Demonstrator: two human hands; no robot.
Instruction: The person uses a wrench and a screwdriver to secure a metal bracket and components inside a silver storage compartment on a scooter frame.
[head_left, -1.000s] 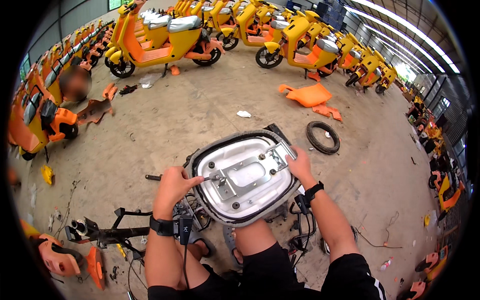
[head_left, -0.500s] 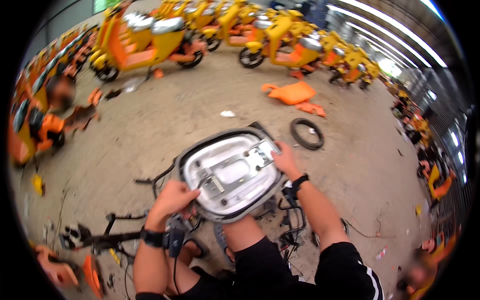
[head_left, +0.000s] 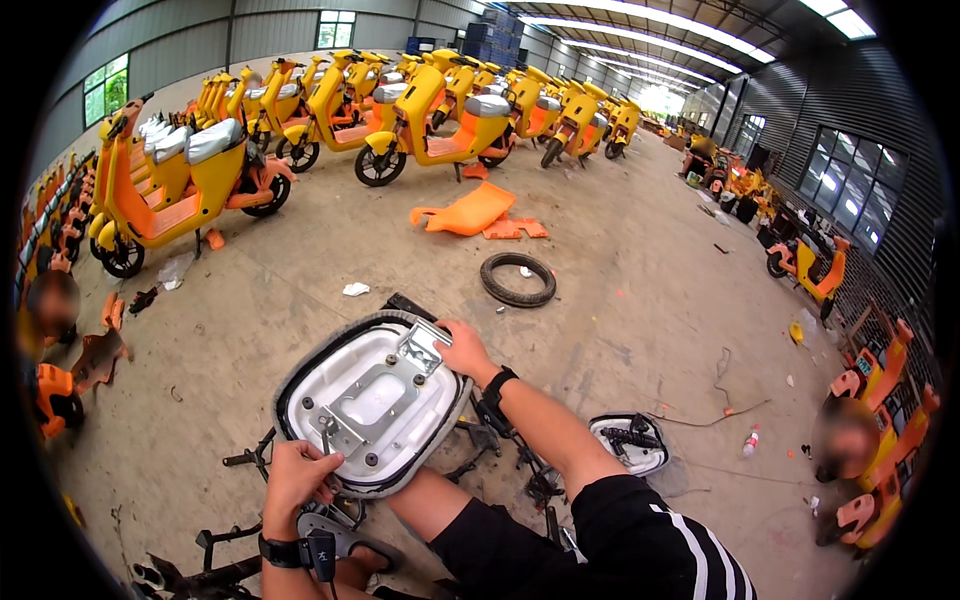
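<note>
A scooter seat (head_left: pixel 418 412) rests upside down over my bare leg, showing its white plastic underside and dark padded edge. A metal frame plate (head_left: pixel 345 405) is fixed across its middle, with a shiny hinge bracket (head_left: pixel 418 350) at the far right end. My right hand (head_left: pixel 466 352) grips the seat's far right corner beside that bracket. At the near left edge, my left hand (head_left: pixel 300 472) is closed on the rim, thumb next to a small upright metal piece (head_left: pixel 328 432). Some fingers of both hands are hidden.
Black metal scooter frame parts (head_left: pixel 215 545) lie around my feet. Another seat base (head_left: pixel 630 442) holding dark parts sits to the right. Ahead are a black tyre (head_left: pixel 518 293) and orange body panels (head_left: pixel 470 208). Rows of yellow scooters (head_left: pixel 440 125) stand beyond; other people are at both sides.
My view has swung right and up, so the seat and both hands appear further left. Both hands stay on the seat.
</note>
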